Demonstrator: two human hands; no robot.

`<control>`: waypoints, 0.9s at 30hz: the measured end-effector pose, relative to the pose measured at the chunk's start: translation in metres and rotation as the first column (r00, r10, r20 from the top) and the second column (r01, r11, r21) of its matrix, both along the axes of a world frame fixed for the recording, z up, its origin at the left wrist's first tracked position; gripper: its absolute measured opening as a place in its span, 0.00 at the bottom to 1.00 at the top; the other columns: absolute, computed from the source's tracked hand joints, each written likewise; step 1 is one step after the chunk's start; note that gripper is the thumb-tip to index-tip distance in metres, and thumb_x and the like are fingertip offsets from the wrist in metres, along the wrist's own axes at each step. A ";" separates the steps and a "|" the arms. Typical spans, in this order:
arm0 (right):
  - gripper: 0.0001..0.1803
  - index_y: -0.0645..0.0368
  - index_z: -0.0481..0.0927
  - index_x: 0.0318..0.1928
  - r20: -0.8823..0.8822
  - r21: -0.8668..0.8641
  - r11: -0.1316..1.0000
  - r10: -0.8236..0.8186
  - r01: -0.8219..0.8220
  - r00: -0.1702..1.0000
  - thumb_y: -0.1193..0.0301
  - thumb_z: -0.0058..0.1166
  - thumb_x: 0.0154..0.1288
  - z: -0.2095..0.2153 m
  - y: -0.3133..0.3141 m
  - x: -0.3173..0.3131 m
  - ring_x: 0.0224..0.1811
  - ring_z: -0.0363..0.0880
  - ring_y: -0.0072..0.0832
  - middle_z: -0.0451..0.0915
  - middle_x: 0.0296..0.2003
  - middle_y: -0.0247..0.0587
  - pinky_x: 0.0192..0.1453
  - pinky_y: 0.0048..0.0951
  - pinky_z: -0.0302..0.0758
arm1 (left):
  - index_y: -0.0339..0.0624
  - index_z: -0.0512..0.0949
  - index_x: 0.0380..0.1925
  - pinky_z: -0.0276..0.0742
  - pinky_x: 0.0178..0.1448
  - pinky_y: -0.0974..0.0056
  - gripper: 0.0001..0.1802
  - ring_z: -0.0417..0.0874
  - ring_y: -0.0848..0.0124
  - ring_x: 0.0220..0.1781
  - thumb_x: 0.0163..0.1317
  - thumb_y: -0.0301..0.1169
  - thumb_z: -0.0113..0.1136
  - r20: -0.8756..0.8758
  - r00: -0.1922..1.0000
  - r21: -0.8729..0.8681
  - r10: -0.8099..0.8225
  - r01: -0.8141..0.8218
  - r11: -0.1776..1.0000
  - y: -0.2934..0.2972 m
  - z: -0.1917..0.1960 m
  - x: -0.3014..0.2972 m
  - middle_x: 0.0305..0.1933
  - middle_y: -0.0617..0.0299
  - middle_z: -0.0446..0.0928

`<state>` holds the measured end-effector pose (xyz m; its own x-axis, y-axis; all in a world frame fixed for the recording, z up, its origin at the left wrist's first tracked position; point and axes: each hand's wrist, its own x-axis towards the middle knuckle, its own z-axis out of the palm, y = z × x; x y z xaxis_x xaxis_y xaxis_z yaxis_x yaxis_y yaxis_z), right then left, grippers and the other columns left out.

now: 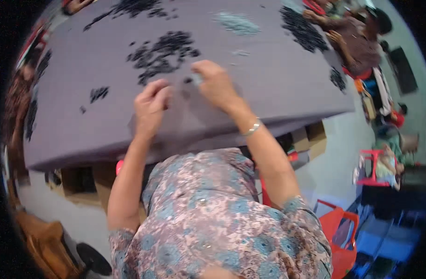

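My left hand [151,108] is above the cloth-covered table near its front edge, fingers curled together; whatever they hold is hidden. To its right, my right hand [216,86] pinches a small pale blue-grey piece [197,79] between thumb and fingers. Motion blur hides its exact kind. A small dark piece [188,80] shows beside those fingertips, and I cannot tell whether it is held or lying on the cloth. Just beyond both hands spreads a loose pile of small black pieces [168,49]. Farther back lies a heap of pale blue-grey pieces [236,23].
Grey cloth [287,88] covers the table. Smaller black clusters lie at the left [99,94] and right [337,79]. A co-worker [357,42] sits at the right by another black pile [303,30]. Cardboard boxes [310,139] stand under the table; a red chair [338,232] is behind me.
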<state>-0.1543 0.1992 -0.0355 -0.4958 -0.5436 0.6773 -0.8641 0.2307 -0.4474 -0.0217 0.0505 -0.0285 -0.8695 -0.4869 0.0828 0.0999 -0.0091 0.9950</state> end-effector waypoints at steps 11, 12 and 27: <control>0.06 0.56 0.78 0.30 -0.038 0.213 0.977 -0.008 0.016 0.999 0.74 0.54 0.48 -0.004 -0.017 0.007 0.39 0.77 0.40 0.74 0.34 0.42 0.42 0.40 0.74 | 0.37 0.77 0.47 0.71 0.35 0.74 0.13 0.75 0.80 0.31 0.62 0.28 0.58 0.118 0.990 -0.033 0.082 -0.079 0.996 -0.004 -0.003 0.000 0.32 0.66 0.76; 0.06 0.56 0.78 0.30 -0.035 0.187 0.982 -0.020 0.026 0.999 0.74 0.54 0.48 -0.006 -0.017 0.006 0.39 0.77 0.39 0.74 0.34 0.42 0.43 0.40 0.74 | 0.37 0.76 0.48 0.70 0.37 0.75 0.14 0.75 0.80 0.32 0.62 0.27 0.58 0.059 0.997 0.016 0.055 -0.056 0.998 -0.005 -0.007 -0.002 0.33 0.66 0.76; 0.07 0.65 0.74 0.27 0.414 -0.057 0.978 0.208 -0.202 0.886 0.75 0.53 0.44 0.000 -0.005 0.003 0.29 0.77 0.48 0.76 0.23 0.54 0.33 0.41 0.73 | 0.34 0.73 0.53 0.71 0.45 0.74 0.18 0.74 0.77 0.39 0.65 0.30 0.55 0.106 0.994 -0.057 0.014 -0.008 0.998 -0.013 -0.026 -0.011 0.45 0.63 0.76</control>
